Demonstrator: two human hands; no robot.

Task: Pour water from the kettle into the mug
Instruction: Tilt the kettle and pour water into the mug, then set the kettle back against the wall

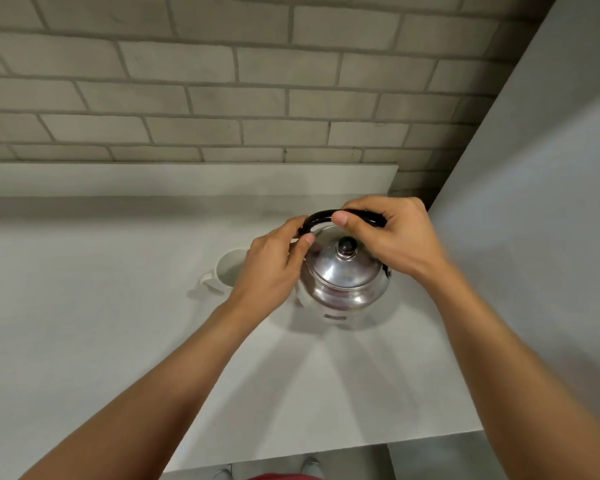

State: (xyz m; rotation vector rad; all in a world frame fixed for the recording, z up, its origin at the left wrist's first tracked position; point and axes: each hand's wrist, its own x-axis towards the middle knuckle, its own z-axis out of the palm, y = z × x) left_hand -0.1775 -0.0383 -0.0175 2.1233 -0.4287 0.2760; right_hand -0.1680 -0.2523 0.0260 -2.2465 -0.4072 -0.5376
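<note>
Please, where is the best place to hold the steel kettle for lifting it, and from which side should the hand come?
Probably the black arched handle, taken from above: it arcs over the lid, with room underneath for fingers. The right hand already wraps it, and the left hand pinches its left end.

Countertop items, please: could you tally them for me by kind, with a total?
Kettle: 1, steel, black handle held by the left hand and right hand.
Mug: 1, white, left of the kettle.
Total: 2 on the countertop.
</note>
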